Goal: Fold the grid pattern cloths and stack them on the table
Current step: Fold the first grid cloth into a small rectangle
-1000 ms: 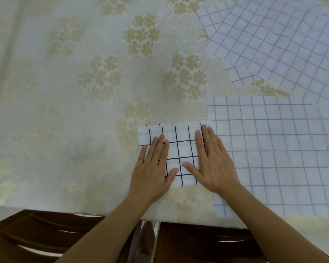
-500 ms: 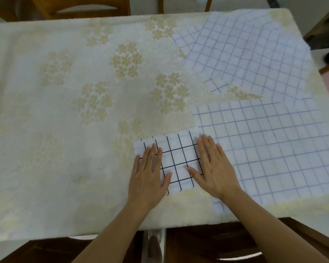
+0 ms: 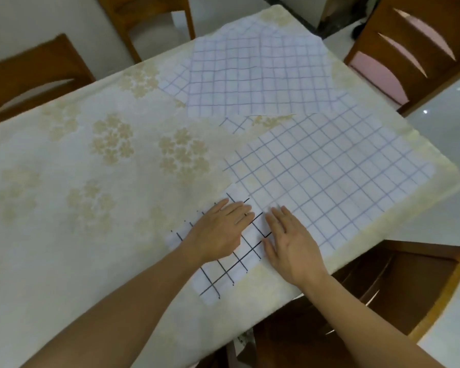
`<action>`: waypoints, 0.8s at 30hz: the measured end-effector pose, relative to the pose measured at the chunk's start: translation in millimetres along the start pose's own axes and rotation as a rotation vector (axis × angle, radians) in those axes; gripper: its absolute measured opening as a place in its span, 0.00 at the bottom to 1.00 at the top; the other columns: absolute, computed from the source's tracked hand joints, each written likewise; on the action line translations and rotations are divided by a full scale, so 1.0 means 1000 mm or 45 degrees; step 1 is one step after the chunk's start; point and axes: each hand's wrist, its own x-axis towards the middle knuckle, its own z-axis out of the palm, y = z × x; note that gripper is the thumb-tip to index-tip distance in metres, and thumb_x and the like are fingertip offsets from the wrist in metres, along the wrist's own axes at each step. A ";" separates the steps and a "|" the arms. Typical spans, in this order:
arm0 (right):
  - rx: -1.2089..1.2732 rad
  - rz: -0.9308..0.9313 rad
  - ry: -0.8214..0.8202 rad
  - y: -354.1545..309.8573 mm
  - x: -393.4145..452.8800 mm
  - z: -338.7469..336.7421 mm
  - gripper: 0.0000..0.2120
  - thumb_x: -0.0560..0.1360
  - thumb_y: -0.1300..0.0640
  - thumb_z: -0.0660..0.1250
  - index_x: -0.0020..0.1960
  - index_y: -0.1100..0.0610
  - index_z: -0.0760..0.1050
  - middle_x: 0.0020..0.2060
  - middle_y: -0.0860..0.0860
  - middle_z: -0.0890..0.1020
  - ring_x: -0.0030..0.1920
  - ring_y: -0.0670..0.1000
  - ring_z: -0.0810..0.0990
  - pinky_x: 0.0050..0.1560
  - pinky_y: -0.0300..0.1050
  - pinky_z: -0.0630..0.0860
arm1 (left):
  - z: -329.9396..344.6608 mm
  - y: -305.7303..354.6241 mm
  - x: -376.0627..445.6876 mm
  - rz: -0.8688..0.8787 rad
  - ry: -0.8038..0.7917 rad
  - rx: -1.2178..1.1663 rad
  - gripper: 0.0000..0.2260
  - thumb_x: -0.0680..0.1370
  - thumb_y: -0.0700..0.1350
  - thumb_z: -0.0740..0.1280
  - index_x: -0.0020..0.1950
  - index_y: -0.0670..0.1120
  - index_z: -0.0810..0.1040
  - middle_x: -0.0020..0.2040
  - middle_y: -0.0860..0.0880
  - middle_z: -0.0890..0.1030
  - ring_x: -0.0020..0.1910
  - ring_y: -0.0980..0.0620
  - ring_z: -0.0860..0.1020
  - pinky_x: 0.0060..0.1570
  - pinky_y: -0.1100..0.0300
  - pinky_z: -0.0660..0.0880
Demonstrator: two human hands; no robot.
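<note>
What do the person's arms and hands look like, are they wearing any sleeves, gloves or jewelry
Both forearms are bare as far up as the picture shows, so no sleeves are visible. The left hand and the right hand have no gloves. No watch, bracelet or ring shows on either wrist or on the fingers. The nails look short and unpainted, though the picture is slightly blurred.

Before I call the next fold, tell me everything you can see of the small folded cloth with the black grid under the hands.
The small white cloth with bold black grid lines lies flat, folded into a compact rectangle near the table's front edge, on the cream floral tablecloth. It looks like thin woven fabric. The left hand rests palm-down on it; the right hand covers its right edge, where it meets the larger unfolded blue-grid cloth.
</note>
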 end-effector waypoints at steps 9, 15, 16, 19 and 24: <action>0.173 0.207 0.137 -0.006 0.010 0.024 0.22 0.81 0.51 0.60 0.69 0.62 0.74 0.69 0.60 0.75 0.73 0.60 0.70 0.72 0.58 0.69 | -0.001 -0.042 0.048 0.266 -0.043 0.136 0.21 0.73 0.40 0.65 0.66 0.43 0.75 0.64 0.44 0.77 0.64 0.45 0.75 0.69 0.47 0.69; 0.251 0.217 0.262 -0.006 0.018 0.031 0.15 0.80 0.58 0.66 0.65 0.62 0.77 0.68 0.60 0.76 0.72 0.60 0.71 0.74 0.56 0.65 | 0.002 -0.041 0.053 0.280 0.005 0.105 0.15 0.74 0.37 0.64 0.60 0.42 0.77 0.54 0.44 0.77 0.55 0.45 0.75 0.68 0.48 0.68; 0.273 0.223 0.270 -0.006 0.020 0.031 0.15 0.80 0.58 0.67 0.64 0.62 0.77 0.67 0.60 0.76 0.72 0.60 0.71 0.74 0.56 0.65 | 0.002 -0.040 0.053 0.280 0.013 0.090 0.14 0.74 0.37 0.63 0.59 0.42 0.77 0.52 0.44 0.77 0.53 0.45 0.75 0.67 0.49 0.68; 0.324 0.221 0.290 -0.007 0.023 0.033 0.13 0.79 0.59 0.69 0.61 0.62 0.79 0.66 0.61 0.77 0.71 0.61 0.71 0.72 0.59 0.68 | -0.001 -0.040 0.052 0.277 -0.019 0.046 0.11 0.75 0.38 0.61 0.55 0.42 0.77 0.48 0.45 0.74 0.48 0.45 0.73 0.61 0.52 0.71; 0.375 0.223 0.306 -0.009 0.028 0.033 0.08 0.77 0.61 0.70 0.56 0.61 0.80 0.64 0.61 0.78 0.71 0.60 0.72 0.72 0.58 0.68 | -0.005 -0.042 0.050 0.288 -0.112 -0.001 0.07 0.76 0.38 0.62 0.52 0.43 0.76 0.50 0.47 0.74 0.48 0.48 0.73 0.54 0.56 0.72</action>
